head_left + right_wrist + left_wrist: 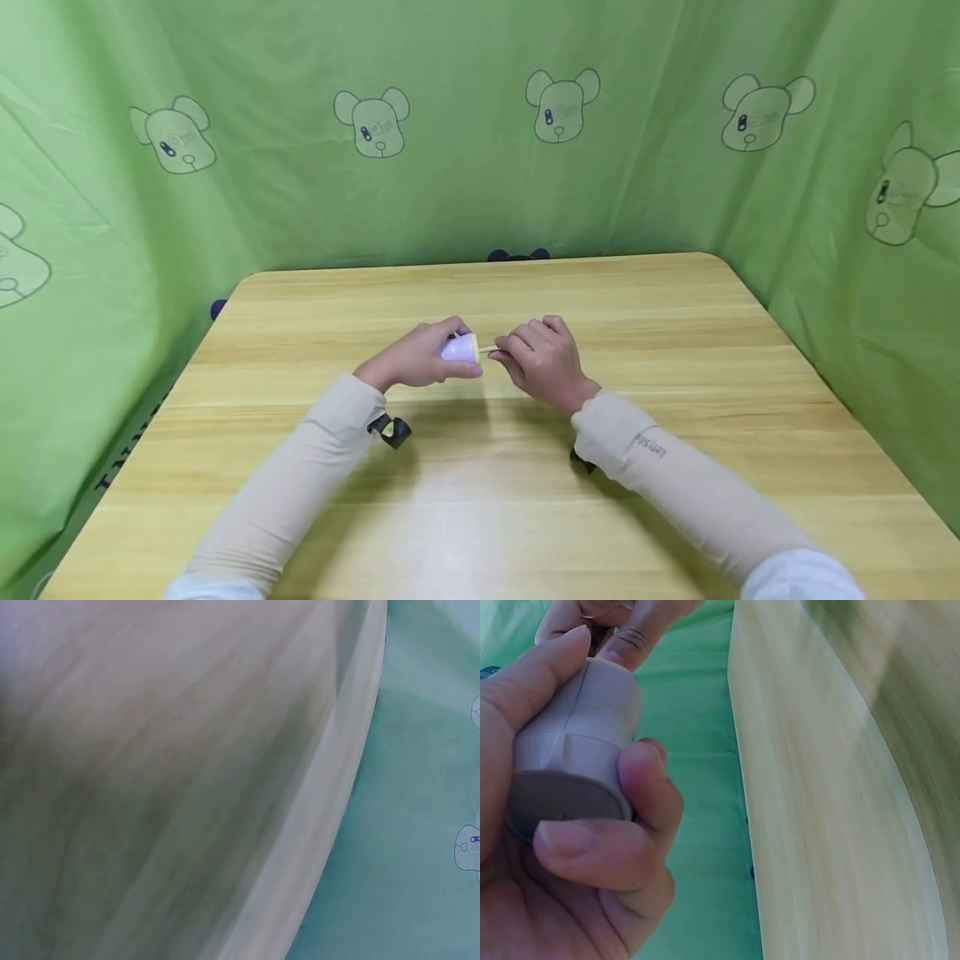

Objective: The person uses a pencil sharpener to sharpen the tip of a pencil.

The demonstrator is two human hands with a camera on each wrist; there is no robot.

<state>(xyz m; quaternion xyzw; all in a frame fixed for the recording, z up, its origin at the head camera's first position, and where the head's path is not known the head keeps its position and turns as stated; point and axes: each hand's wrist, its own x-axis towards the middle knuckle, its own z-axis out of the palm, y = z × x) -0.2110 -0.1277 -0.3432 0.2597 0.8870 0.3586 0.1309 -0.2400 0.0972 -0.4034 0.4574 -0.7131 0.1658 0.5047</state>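
Observation:
A small lavender tapered cup-like holder (459, 349) with a cream rim lies on its side in the air above the table. My left hand (422, 356) grips it, thumb and fingers curled round its body. In the left wrist view, the holder (592, 709) shows a side seam and a flat, darker base. From its rim end a thin tan stick (488, 349) runs to my right hand (546, 360), which pinches it between thumb and curled fingers. What kind of stick it is, and its far end, are hidden. Neither hand appears in the right wrist view.
Both hands are above a light wood-grain table (465, 533). Green curtains (465, 192) with bear-head outlines stand along the back and both sides. A black wrist-camera mount (391, 430) hangs under the left sleeve cuff.

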